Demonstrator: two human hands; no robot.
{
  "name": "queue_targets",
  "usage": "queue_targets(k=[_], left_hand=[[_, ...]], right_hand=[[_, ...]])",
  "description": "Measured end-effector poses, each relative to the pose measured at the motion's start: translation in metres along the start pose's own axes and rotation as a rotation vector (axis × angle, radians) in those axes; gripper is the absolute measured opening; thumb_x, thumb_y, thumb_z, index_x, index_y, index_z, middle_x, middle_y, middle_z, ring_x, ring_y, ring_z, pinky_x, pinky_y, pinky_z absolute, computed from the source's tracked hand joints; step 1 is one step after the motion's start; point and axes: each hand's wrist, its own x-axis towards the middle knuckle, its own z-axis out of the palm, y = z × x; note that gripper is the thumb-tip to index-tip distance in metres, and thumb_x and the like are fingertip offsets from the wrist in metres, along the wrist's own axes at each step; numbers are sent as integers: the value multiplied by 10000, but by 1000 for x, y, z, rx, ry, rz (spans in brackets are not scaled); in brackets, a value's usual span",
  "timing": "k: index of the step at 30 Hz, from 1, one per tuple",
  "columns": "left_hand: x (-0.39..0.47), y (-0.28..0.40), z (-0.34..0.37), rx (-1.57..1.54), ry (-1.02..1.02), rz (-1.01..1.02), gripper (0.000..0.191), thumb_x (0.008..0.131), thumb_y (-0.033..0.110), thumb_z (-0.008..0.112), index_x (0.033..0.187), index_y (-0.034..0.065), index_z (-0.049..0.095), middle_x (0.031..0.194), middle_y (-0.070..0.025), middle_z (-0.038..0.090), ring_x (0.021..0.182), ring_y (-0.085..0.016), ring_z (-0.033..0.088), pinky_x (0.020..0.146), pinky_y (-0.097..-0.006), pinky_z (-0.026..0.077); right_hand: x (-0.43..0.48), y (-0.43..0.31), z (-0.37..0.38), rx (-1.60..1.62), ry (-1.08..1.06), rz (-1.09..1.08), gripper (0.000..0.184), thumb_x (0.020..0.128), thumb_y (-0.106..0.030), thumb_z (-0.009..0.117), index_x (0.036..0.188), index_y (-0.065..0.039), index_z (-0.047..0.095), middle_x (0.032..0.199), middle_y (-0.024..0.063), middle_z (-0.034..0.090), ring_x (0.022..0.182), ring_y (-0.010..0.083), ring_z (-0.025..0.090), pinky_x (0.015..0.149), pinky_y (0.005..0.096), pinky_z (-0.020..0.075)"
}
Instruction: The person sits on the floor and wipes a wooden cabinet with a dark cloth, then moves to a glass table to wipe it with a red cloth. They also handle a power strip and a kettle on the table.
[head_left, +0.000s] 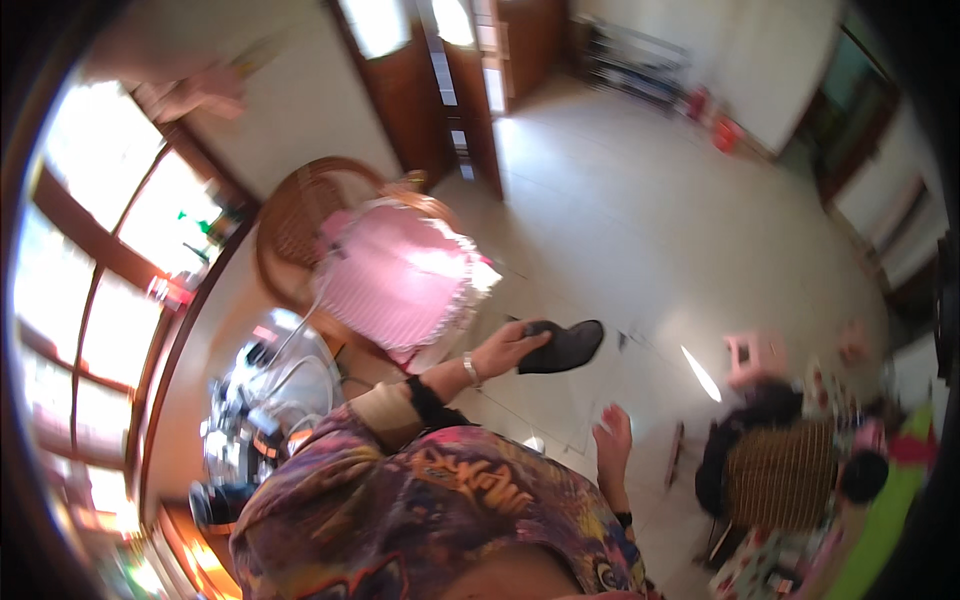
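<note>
My left hand (504, 349), with a pale bangle at its wrist, grips a flat black fabric item (566, 349). Its outline is curved and sock-like, but exactly what it is I cannot tell. The hand holds it at one end, thumb on top, above the tiled floor. Lower and to the right, my right hand (615, 435) is raised with nothing in it and its fingers look apart, somewhat blurred. Just beyond my left forearm, a pink ribbed cushion (401, 277) with a ruffled edge covers the seat of a rattan chair (279, 225).
On the left, a clear plastic bag (300, 360) and cables lie beside the window wall. A pink stool (750, 356) stands to the right, near a striped brown seat (780, 476) with dark cloth. Wooden doors (405, 97), a metal rack (637, 67) and a red bucket (726, 135) are farther off.
</note>
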Motion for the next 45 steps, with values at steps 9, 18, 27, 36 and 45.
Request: queue_targets(k=[9, 18, 27, 36, 45], left_hand=[[57, 13, 53, 315, -545, -23, 343, 997, 238, 585, 1264, 23, 590, 1015, -197, 697, 905, -249, 672, 847, -375, 514], [151, 11, 3, 379, -707, -89, 364, 956, 279, 658, 1129, -39, 622, 902, -199, 694, 811, -280, 677, 739, -374, 520], [222, 8, -84, -11, -693, -141, 504, 844, 229, 795, 1223, -27, 584, 993, -65, 680, 919, -120, 607, 848, -297, 510], [285, -1, -79, 45, -694, -179, 305, 905, 151, 715, 1148, -20, 644, 959, -58, 702, 875, -109, 627, 775, -290, 528], [396, 7, -25, 212, -557, -20, 364, 979, 312, 603, 1088, -29, 666, 941, -111, 711, 854, -165, 657, 768, -338, 537]], right_hand=[[36, -105, 13, -502, -223, -510, 885, 694, -298, 847, 1450, -77, 443, 1369, 178, 535, 1264, 386, 492, 1088, 471, 369], [102, -150, 49, -628, -152, -452, 744, 799, -271, 770, 1442, -96, 438, 1214, 185, 622, 1065, 402, 623, 911, 462, 504], [180, -184, 96, -428, 173, -345, 311, 876, -176, 640, 1167, -83, 584, 1023, 160, 683, 936, 385, 655, 801, 455, 512], [225, -192, 96, -403, 316, -338, 501, 855, -187, 680, 1313, -63, 520, 1242, 167, 609, 1098, 380, 602, 892, 445, 496], [335, -174, 49, -126, 79, -416, 843, 843, -328, 772, 1499, -22, 341, 1440, 211, 468, 1319, 331, 496, 1088, 415, 416]])
